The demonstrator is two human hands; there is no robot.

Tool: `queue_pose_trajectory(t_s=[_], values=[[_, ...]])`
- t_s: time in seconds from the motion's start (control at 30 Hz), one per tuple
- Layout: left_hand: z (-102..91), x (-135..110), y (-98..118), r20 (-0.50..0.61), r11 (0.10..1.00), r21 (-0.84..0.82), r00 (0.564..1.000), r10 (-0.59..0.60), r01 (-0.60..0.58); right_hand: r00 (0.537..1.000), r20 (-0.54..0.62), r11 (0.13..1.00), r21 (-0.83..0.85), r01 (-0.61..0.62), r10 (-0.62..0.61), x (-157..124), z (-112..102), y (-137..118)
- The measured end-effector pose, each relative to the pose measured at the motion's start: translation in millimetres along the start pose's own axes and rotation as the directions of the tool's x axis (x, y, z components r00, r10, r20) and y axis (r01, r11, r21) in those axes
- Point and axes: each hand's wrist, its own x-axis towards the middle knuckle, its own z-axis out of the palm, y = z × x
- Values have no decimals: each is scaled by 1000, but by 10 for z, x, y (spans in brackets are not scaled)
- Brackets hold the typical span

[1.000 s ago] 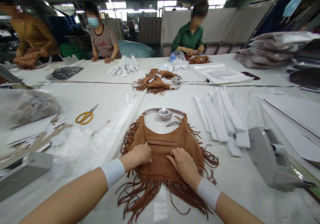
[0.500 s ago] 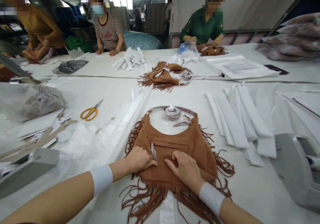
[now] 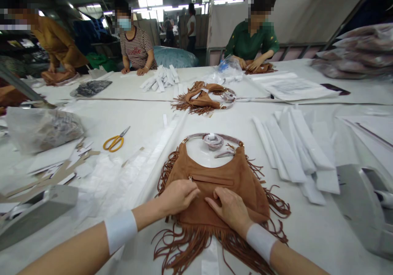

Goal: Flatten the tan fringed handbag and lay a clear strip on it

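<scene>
A brown fringed handbag (image 3: 211,209) lies flat in front of me, its zip pocket (image 3: 211,179) facing up. Its handle (image 3: 229,136) curves away from me and is wrapped in clear film. My left hand (image 3: 179,195) is closed over the left part of the bag, just below the zip's left end. The zip pull is mostly hidden by these fingers, so I cannot make out what they grip. Resting on the bag's front, my right hand (image 3: 231,209) has its thumb apart from its bent fingers and holds nothing visible. White bands circle both wrists.
Yellow-handled scissors (image 3: 114,142) lie left of the bag. White folded strips (image 3: 288,144) and a grey metal device (image 3: 362,209) are at right, another grey device (image 3: 39,209) at left. A second fringed bag (image 3: 201,98) lies beyond. Several people work across the table.
My left hand has shifted slightly right and its fingers now cover the film-wrapped zip pull that showed before. My right hand stays on the bag. The view has tilted slightly.
</scene>
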Motion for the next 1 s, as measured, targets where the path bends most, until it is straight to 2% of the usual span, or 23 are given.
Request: queue_pose_trajectory(t_s=[0.03,0.1,0.17,0.27,0.37,0.53,0.7,1.0], values=[[18,22,100,-4,996,1,995,95,-95,1000,12,1000,4,0,0,-2,1,5],[113,74,235,38,952,21,952,304,-305,1000,29,1000,20,6,-7,-7,3,14],[275,111,248,89,906,86,909,408,-415,999,33,999,40,2,-3,-13,9,15],[545,119,100,127,894,192,914,386,-404,1000,21,999,45,-21,20,-22,24,6],[690,109,-50,145,891,214,915,377,-401,1000,8,1000,11,-29,29,-25,44,1],[662,173,-94,170,877,185,894,416,-443,999,12,999,-32,-40,40,3,64,27],[682,172,-75,135,882,226,910,392,-414,1000,-15,999,-46,-15,14,11,81,30],[850,15,-67,49,893,295,939,340,-339,1000,-1,994,-108,-11,11,-50,20,-42]])
